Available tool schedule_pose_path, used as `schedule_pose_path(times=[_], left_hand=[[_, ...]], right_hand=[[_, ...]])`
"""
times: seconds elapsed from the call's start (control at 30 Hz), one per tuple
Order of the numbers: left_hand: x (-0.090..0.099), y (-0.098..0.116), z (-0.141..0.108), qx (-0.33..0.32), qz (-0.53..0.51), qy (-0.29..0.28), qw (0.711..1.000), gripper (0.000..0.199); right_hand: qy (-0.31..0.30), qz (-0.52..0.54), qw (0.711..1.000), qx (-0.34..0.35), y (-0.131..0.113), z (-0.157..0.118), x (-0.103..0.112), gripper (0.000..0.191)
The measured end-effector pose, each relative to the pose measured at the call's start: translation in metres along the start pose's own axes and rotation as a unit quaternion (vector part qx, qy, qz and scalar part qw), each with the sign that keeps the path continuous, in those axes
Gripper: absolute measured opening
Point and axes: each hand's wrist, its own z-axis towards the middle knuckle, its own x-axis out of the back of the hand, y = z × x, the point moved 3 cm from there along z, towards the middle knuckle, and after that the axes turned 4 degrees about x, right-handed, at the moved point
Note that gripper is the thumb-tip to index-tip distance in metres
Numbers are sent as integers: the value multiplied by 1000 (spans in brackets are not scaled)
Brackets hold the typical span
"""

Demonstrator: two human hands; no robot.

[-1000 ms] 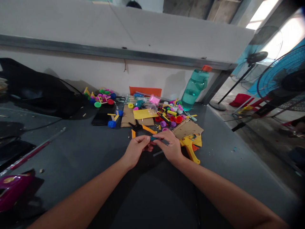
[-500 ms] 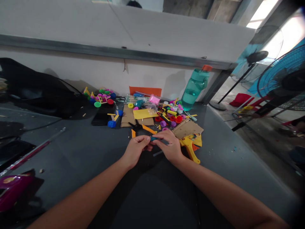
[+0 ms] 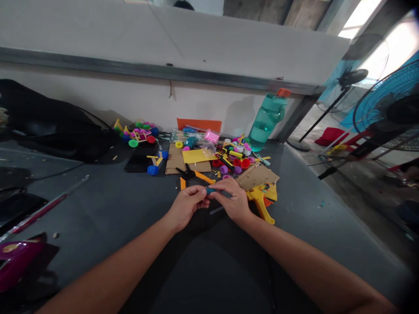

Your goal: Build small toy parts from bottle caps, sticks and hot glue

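— Hardly anything has moved since the earlier frame: both hands sit about where they were, and the view has only shifted a touch. How do they stand?

— Close together, almost touching at the fingers. The left hand (image 3: 186,207) is curled, its fingertips (image 3: 199,192) pressed to one end of a small teal piece (image 3: 211,190). The right hand (image 3: 234,201) pinches the other end between thumb and fingers. Both are closed on it, though the fingers hide part of it.

— So where does that piece lie?

— Between the two hands, held above the dark grey table (image 3: 108,209), in the middle of the scene and just near of the main pile.

— What's closest around them?

— Just far of the left hand lie orange-handled pliers (image 3: 204,177). Just right of the right hand is a yellow plastic tool (image 3: 260,205), partly on a piece of cardboard (image 3: 257,176). A thin pale strip (image 3: 216,210) lies under the gap between the hands.

— And the edges?

— The table's right edge (image 3: 340,205) runs well off to the right, past the yellow plastic tool. Farther back, red and purple plastic caps (image 3: 229,166) crowd the pile, and a teal water bottle (image 3: 266,117) stands at the far edge. To the left, the table runs on well beyond the left hand.
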Motion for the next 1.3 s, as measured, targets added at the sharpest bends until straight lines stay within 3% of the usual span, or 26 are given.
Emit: schedule_pose_path(times=[0.17,0.7,1.3], left_hand=[[0,-1,0,1,-11,-4,1000,14],[-2,0,-1,-3,37,11,999,16],[-2,1,-1,-12,13,23,1000,17]], right_hand=[[-10,-8,1000,0,-4,0,1,20],[-28,-49,997,57,-4,0,0,14],[-13,-34,999,31,-2,0,0,16]])
